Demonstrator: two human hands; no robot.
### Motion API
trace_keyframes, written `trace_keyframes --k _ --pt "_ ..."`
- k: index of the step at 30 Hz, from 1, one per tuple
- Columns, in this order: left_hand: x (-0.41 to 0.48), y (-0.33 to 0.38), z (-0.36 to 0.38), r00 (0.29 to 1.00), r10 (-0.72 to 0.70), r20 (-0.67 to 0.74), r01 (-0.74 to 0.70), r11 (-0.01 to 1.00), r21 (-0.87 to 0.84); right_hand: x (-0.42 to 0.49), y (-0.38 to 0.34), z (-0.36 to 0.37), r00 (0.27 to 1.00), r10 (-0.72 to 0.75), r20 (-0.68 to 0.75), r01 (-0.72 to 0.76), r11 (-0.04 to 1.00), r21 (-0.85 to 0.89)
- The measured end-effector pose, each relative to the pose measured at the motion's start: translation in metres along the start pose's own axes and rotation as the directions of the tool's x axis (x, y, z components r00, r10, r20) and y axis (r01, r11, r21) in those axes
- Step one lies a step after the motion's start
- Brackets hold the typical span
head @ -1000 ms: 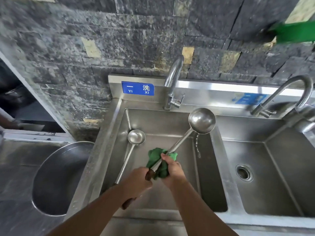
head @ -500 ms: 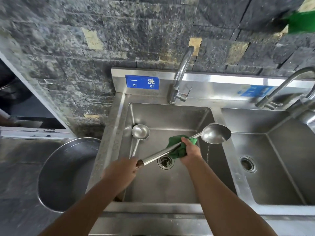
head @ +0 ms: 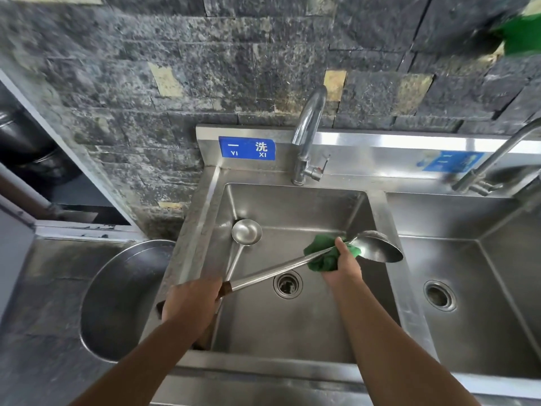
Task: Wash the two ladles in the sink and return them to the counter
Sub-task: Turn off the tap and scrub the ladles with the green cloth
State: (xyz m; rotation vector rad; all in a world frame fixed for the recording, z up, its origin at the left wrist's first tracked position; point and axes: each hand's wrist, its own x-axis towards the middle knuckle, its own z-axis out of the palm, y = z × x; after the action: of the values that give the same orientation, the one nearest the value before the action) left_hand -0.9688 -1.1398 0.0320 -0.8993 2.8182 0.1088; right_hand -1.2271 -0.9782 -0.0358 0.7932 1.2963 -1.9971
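A: Scrubbing over the stainless steel sink basin [head: 292, 332], why's the long steel ladle [head: 278, 270] level?

B: The smaller steel ladle [head: 246, 232] leans inside, probably waiting. For steadiness, left hand [head: 191, 303] fingers curl round the handle; right hand [head: 342, 272] fingers squeeze crumpled green cloth [head: 320, 260] against its neck.

Left hand [head: 191, 303] gripping, right hand [head: 342, 271] clutching

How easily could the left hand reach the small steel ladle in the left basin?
Probably not yet: the left hand grips the wooden handle of the large steel ladle. The small steel ladle lies beside it, uncovered.
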Motion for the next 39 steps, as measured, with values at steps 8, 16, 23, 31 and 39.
trace_keyframes --k 8,16,23,31,39 --pt "0.031 0.047 0.003 0.997 -0.01 0.071 0.02 0.988 -0.153 -0.09 0.073 0.04 0.973 0.069 0.22 -0.035 0.987 -0.155" --pt "0.034 0.031 0.022 0.985 0.03 0.169 0.021 0.955 -0.296 -0.105 0.081 0.037 0.976 0.068 0.209 -0.001 0.953 -0.304" --pt "0.015 -0.022 0.01 0.951 0.103 0.292 -0.007 0.95 -0.313 -0.056 0.005 0.011 0.996 -0.082 0.025 0.085 0.977 -0.196" --pt "0.03 -0.021 0.001 0.869 0.173 0.463 0.117 0.838 -0.532 -0.055 0.009 0.014 0.998 -0.055 0.032 0.058 0.991 -0.117" --pt "0.072 0.073 -0.018 0.869 0.274 0.413 0.093 0.729 -0.678 -0.071 0.058 0.024 0.984 0.039 0.173 0.007 0.966 -0.257"
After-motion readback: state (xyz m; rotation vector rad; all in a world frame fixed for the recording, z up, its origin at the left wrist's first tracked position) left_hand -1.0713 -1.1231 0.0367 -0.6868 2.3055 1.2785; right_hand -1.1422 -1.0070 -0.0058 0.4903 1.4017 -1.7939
